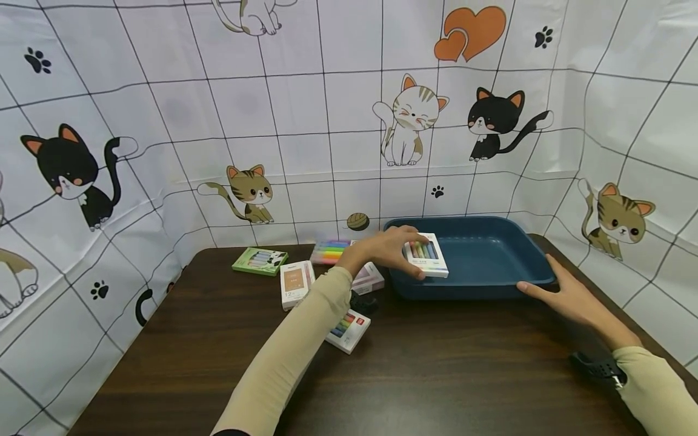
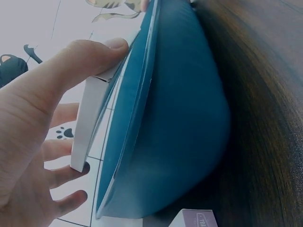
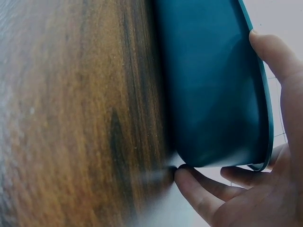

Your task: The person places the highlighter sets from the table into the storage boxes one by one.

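My left hand [image 1: 388, 248] grips a white box of crayons [image 1: 434, 266] with coloured sticks showing in its window. The box is tilted above the left part of a deep blue plastic tray [image 1: 491, 292]. In the left wrist view the thumb [image 2: 106, 52] presses one side of the box, and the fingers lie behind it. My right hand [image 1: 572, 297] holds the tray's right end near the front corner. The right wrist view has its thumb [image 3: 272, 49] on the rim and its fingers against the end wall.
Left of the tray lie a green box [image 1: 260, 261], a white box with a tan panel [image 1: 296, 281], a rainbow-striped pack [image 1: 327, 251], a pale purple box [image 1: 368, 280] and a white box with coloured sticks [image 1: 349, 331]. A cat-printed sheet [image 1: 349, 109] backs the dark wooden table [image 1: 436, 363].
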{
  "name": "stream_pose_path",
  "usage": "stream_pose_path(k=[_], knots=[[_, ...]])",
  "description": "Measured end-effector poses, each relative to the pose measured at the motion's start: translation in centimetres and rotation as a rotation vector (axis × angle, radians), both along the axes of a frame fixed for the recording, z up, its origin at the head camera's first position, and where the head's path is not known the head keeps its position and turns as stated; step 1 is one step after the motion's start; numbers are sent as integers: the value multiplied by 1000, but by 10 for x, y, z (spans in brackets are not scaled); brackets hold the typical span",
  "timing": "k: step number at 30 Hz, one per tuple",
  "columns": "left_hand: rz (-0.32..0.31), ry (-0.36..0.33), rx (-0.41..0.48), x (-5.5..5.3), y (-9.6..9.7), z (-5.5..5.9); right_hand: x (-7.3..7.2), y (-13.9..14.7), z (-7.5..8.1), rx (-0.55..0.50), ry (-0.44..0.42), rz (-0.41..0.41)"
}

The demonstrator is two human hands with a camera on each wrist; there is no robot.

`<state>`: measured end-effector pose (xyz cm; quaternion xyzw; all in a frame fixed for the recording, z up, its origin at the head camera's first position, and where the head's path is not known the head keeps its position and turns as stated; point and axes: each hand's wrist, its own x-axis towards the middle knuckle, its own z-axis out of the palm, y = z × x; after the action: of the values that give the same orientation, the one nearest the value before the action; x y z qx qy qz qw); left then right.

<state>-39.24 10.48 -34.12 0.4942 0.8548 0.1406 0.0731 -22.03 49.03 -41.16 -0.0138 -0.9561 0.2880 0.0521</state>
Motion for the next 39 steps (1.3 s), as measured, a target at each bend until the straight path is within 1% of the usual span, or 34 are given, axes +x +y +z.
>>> stream_pose_path(k=[4, 10, 13, 19, 22, 24, 28, 33, 36, 39], knots=[[3, 2, -5, -1, 2, -1, 0, 1, 0, -1, -1, -2], [9, -12, 3, -1, 5, 2, -1, 1, 1, -4, -9, -8], [-8, -26, 23, -1, 6, 3, -1, 0, 1, -11, -11, -10], [-45, -89, 48, -3, 5, -1, -1, 0, 1, -11, -7, -4], [-55, -91, 43, -3, 4, -3, -1, -1, 1, -11, -8, -5], [-61, -81, 43, -2, 3, -3, 0, -1, 1, -9, -9, -5], [-73, -48, 51, 1, -7, -2, 0, -3, 1, 3, -18, 3], [-84, -15, 62, 5, -26, -4, 0, -2, 1, 1, -26, 15], [-68, 3, 66, 3, -40, -8, 1, -1, 1, -5, -27, 19], [-47, 4, 77, -1, -55, -12, 2, -1, 1, -6, -31, 20]])
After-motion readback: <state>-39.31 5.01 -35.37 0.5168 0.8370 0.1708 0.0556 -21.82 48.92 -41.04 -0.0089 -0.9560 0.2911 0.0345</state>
